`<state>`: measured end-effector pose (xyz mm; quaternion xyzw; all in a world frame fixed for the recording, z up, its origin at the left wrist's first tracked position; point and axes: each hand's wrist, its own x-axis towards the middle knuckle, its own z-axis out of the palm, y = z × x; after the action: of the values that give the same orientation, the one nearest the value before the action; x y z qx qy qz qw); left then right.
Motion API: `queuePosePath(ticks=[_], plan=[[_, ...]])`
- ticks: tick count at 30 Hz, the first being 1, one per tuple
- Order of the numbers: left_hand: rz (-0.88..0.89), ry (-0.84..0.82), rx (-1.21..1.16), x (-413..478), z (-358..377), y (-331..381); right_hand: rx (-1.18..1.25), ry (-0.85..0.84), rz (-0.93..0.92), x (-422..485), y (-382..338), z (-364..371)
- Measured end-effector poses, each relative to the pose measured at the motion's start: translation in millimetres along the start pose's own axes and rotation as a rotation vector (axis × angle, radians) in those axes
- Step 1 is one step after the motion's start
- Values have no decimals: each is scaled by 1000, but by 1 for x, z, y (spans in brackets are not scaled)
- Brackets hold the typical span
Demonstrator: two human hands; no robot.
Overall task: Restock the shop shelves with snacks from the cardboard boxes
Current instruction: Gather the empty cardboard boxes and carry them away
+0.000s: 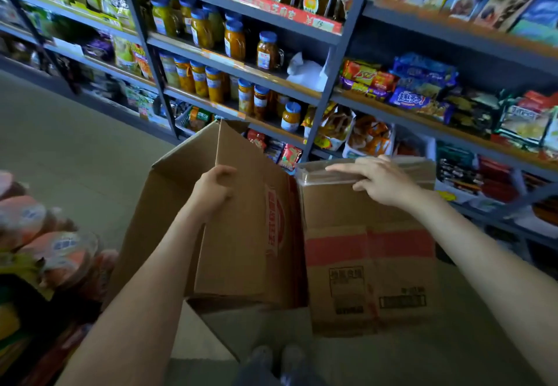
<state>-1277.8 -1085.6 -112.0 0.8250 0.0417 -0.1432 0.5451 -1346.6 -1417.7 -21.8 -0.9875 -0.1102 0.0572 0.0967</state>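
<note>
**Getting into the boxes: steady the left one, work on the taped one**

You are standing over two boxes on the floor in front of the shelves (392,105). Your left hand (216,188) is gripping the left cardboard box (241,250), with the fingers curled over the top edge of its raised panel. Use that hold to stop the box tipping toward you.

Your right hand (380,182) is lying on top of the right cardboard box (371,265), which is touching the left one. The fingers are straight and spread, pressing rather than holding anything. Clear tape (317,173) seems to be sealing that top. I judge the best move is to find the tape's loose end near your fingertips and peel along the seam instead of tearing the card.

Some things are hard to make out:
- The wrapped goods (45,234) at the far left are blurring into each other.
- The raised panel is hiding the inside of the left box, so I cannot tell whether any snacks are in it.
- The right box is showing nothing of its contents either.
- The jars (211,80) and snack packets (422,84) on the shelves are too soft to read.
- The frame's edge is cutting off your shoes (277,358).
</note>
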Motion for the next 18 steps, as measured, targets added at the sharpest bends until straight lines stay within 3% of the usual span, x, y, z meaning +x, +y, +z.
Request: queuePosePath(ticks=[9, 18], plan=[[2, 272, 64, 47, -22, 26, -46, 119, -309, 108, 25, -4], [-125, 449, 116, 110, -19, 23, -40, 153, -633, 229, 55, 35]])
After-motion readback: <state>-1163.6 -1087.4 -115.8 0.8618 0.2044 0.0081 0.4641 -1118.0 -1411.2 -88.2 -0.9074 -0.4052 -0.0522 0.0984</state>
